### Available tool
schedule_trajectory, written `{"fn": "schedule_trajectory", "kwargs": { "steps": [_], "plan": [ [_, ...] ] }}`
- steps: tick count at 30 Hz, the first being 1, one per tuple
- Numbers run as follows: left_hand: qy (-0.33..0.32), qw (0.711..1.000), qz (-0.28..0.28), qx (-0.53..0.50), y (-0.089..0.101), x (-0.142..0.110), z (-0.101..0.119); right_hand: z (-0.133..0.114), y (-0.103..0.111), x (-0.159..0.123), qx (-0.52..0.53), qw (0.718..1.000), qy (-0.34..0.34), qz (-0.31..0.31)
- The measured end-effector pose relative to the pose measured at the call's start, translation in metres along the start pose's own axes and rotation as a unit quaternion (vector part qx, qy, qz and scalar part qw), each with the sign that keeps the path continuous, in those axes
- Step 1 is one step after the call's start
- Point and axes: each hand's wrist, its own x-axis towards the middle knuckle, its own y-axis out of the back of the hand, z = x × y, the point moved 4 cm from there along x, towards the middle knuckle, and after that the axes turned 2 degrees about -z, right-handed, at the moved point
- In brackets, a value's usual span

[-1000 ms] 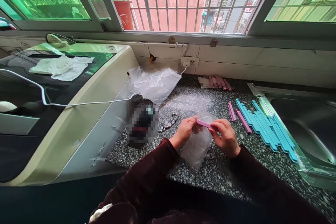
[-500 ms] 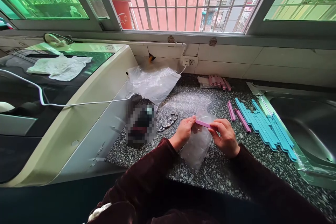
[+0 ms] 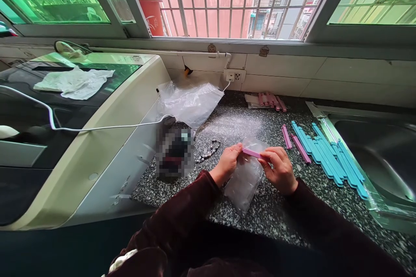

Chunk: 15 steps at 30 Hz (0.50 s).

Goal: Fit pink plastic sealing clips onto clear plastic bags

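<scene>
Both of my hands hold a short pink stick (image 3: pixel 251 152) across the top of a small clear plastic bag (image 3: pixel 244 178) that lies on the speckled counter (image 3: pixel 234 125). My left hand (image 3: pixel 227 163) pinches the stick's left end and the bag's edge. My right hand (image 3: pixel 278 169) is closed on the stick's right end. A string of beads (image 3: pixel 208 151) lies just left of my left hand. To the right lie two loose pink sticks (image 3: pixel 294 142) and a row of several blue sticks (image 3: pixel 328 156).
A blurred dark object (image 3: pixel 174 155) stands left of the beads, with a white cable (image 3: pixel 81 127) running off over the washing machine (image 3: pixel 74 138). A large clear bag (image 3: pixel 190 101) and more pink sticks (image 3: pixel 269 101) lie near the wall. A steel sink (image 3: pixel 377 151) is at right.
Nothing has visibly changed apart from a slight shift of the camera; both hands stay on the pink stick and bag.
</scene>
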Motion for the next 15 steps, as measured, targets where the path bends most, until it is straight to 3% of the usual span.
{"fn": "schedule_trajectory", "kwargs": {
  "steps": [15],
  "plan": [
    [0.015, 0.999, 0.023, -0.02, 0.0006, 0.0011, -0.0037, -0.0003, 0.0016, -0.0005, 0.006, 1.0, -0.006, 0.007]
  ]
}}
